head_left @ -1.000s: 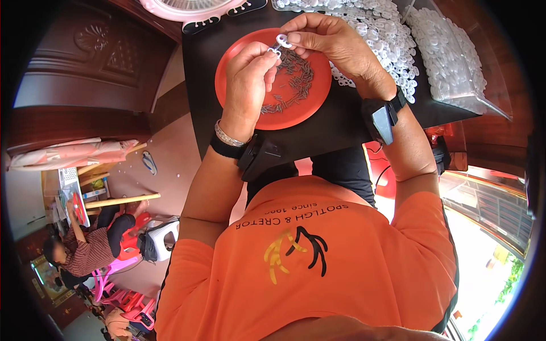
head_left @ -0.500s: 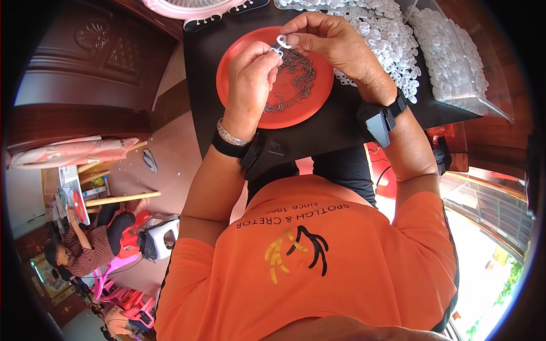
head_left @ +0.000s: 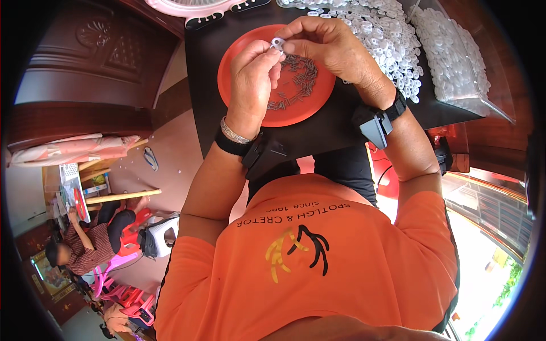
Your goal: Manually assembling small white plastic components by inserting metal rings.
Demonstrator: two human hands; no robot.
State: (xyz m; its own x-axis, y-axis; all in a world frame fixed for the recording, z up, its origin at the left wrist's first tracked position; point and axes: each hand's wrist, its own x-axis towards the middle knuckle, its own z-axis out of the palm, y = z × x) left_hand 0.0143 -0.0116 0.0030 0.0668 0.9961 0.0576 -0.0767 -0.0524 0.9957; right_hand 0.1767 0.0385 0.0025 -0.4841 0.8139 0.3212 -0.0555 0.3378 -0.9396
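Above the far part of a round red plate (head_left: 318,102), my two hands meet at the fingertips. My left hand (head_left: 253,77) is closed, pinching a small white plastic piece (head_left: 277,43) between thumb and index finger. Opposite it, my right hand (head_left: 335,50) is closed too, its thumb and index finger at the same white plastic; whether this is one piece or two joined is too small to tell. Small grey metal pins or screws (head_left: 307,82) lie scattered in a rough ring on the plate, partly hidden by my left hand.
Right of the plate, many loose white plastic pieces (head_left: 392,59) are heaped on the black table (head_left: 199,74). Beside them a clear bin (head_left: 455,68) is full of similar pieces. A pink-rimmed round object (head_left: 193,7) stands at the far edge. To the left, another person (head_left: 94,244) sits.
My right fingers have come closer to my left. The white hook-shaped piece that the right fingers held apart now sits against the white piece at my left fingertips.
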